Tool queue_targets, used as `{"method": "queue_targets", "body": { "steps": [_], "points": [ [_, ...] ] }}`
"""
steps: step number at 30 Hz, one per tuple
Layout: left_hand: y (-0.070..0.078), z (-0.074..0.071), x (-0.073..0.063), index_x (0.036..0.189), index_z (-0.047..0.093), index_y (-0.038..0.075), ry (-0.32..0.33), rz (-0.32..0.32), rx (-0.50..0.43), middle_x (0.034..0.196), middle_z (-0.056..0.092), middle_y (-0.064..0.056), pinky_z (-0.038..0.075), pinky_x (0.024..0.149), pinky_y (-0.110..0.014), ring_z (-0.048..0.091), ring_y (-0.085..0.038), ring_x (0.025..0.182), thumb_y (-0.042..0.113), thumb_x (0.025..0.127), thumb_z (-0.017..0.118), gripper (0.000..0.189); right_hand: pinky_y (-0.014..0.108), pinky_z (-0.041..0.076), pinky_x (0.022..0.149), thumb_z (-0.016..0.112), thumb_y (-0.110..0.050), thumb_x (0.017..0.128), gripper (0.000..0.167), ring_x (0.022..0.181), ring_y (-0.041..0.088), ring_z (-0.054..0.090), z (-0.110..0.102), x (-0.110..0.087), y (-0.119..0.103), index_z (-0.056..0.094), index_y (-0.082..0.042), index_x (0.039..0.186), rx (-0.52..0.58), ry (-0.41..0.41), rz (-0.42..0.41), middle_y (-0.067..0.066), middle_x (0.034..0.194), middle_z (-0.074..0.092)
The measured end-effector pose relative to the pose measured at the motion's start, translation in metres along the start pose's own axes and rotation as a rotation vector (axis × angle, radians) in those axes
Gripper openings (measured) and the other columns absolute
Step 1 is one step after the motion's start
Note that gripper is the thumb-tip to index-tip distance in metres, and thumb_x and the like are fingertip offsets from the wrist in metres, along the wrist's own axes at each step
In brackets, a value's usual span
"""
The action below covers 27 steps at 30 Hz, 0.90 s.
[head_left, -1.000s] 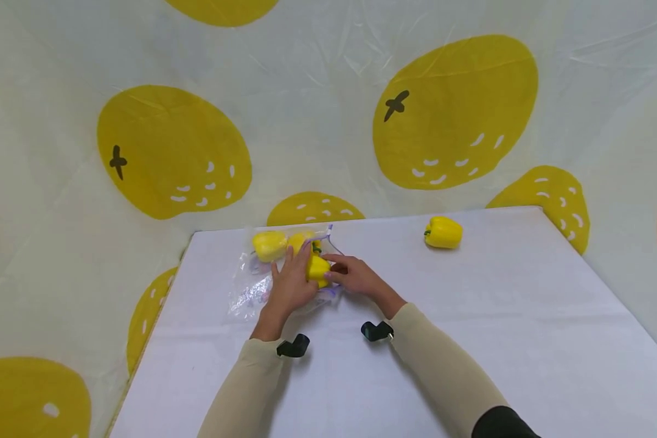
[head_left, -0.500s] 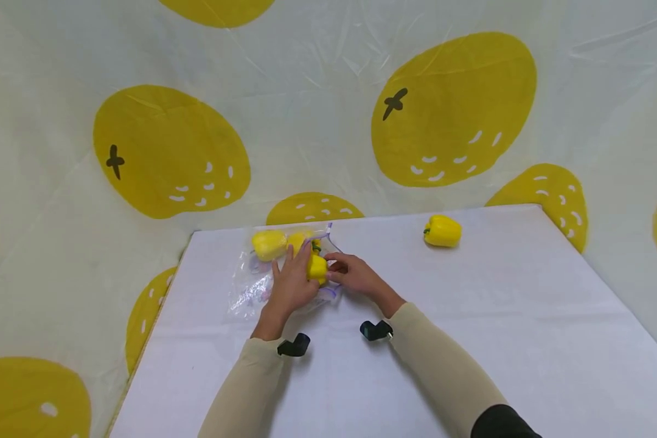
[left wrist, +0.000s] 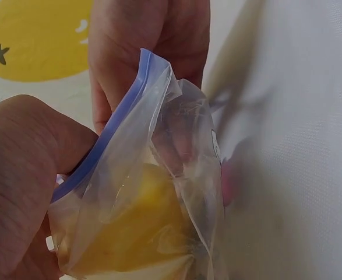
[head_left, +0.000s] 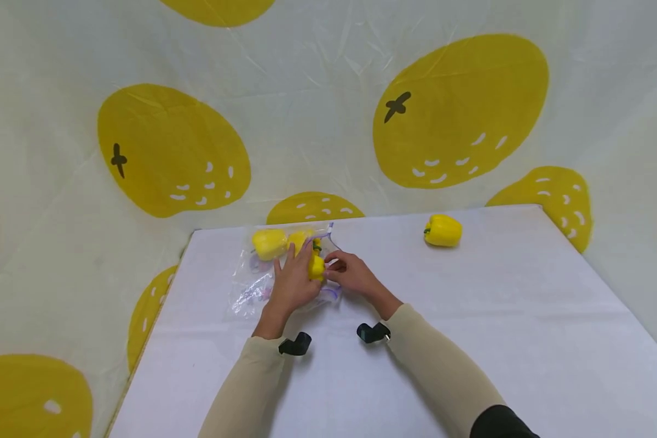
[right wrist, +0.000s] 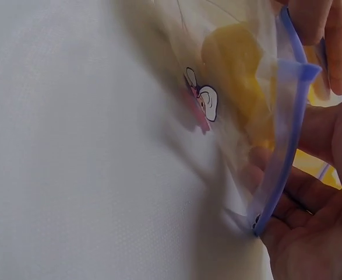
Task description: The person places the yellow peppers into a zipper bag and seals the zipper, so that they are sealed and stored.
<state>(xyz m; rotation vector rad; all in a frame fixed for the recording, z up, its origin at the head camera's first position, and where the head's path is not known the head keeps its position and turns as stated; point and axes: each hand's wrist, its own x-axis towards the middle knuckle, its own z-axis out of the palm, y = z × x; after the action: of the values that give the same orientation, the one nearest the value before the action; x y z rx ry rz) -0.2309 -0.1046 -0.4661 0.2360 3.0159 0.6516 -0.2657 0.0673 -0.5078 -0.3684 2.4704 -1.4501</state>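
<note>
Near the table's far left corner lies a clear zip bag [head_left: 249,286] with a purple-blue zip edge [right wrist: 293,134]. In the left wrist view, my left hand [left wrist: 19,181] grips this edge at the mouth. A yellow bell pepper [head_left: 316,267] is at the mouth; in the left wrist view it shows through the plastic. My right hand [head_left: 353,275] reaches in from the right, its extended fingers [right wrist: 299,184] touching the pepper's end. Two more yellow bell peppers [head_left: 269,244] [head_left: 301,239] lie farther back, showing through the bag; my left hand partly hides the contents.
Farther right on the white-covered table [head_left: 471,340] rests a loose yellow bell pepper [head_left: 443,230], near the back edge. Behind the table hangs a pale cloth [head_left: 306,121] with large yellow fruit prints.
The bell pepper at the mouth has slid left, a little deeper into the bag, with my right fingers following it. My left hand stays nearly in place.
</note>
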Motion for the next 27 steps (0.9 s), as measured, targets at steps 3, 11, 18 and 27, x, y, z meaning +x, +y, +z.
{"method": "queue_targets", "body": {
  "steps": [3,11,18,27],
  "points": [
    [-0.001,0.001,-0.001,0.166,0.028,0.013,0.001,-0.002,-0.010,0.176,0.024,-0.001,0.004,0.126,-0.074,0.010,-0.038,0.165,0.030,0.089,0.071,0.090,0.039,0.061,0.099,0.072,-0.020,0.098,0.032,0.105,0.024,0.070,0.004,0.000,-0.003,0.068,-0.014,0.129,-0.031,0.026,0.018,0.010,0.119,0.075],
    [-0.005,0.002,-0.002,0.166,0.028,0.011,0.022,0.026,-0.010,0.175,0.024,-0.002,0.007,0.127,-0.073,0.010,-0.039,0.164,0.025,0.087,0.070,0.090,0.040,0.060,0.098,0.073,-0.028,0.097,0.042,0.100,0.022,0.066,0.011,-0.002,-0.012,0.069,-0.015,0.136,-0.133,0.029,0.045,0.007,0.115,0.076],
    [-0.006,0.003,-0.002,0.167,0.025,0.013,0.012,0.028,-0.006,0.176,0.022,-0.002,0.007,0.129,-0.070,0.008,-0.037,0.165,0.028,0.088,0.071,0.093,0.038,0.061,0.091,0.076,-0.025,0.095,0.029,0.094,0.021,0.069,0.013,-0.004,-0.010,0.074,-0.012,0.121,-0.078,0.098,0.008,0.007,0.104,0.078],
    [-0.004,0.004,-0.004,0.166,0.026,0.011,0.026,0.048,0.026,0.175,0.023,-0.003,0.007,0.131,-0.065,0.009,-0.040,0.164,0.029,0.092,0.068,0.087,0.039,0.061,0.091,0.077,-0.026,0.094,0.031,0.091,0.020,0.068,0.016,-0.004,-0.011,0.077,-0.013,0.123,-0.089,0.131,0.018,0.007,0.101,0.079]
  ]
}}
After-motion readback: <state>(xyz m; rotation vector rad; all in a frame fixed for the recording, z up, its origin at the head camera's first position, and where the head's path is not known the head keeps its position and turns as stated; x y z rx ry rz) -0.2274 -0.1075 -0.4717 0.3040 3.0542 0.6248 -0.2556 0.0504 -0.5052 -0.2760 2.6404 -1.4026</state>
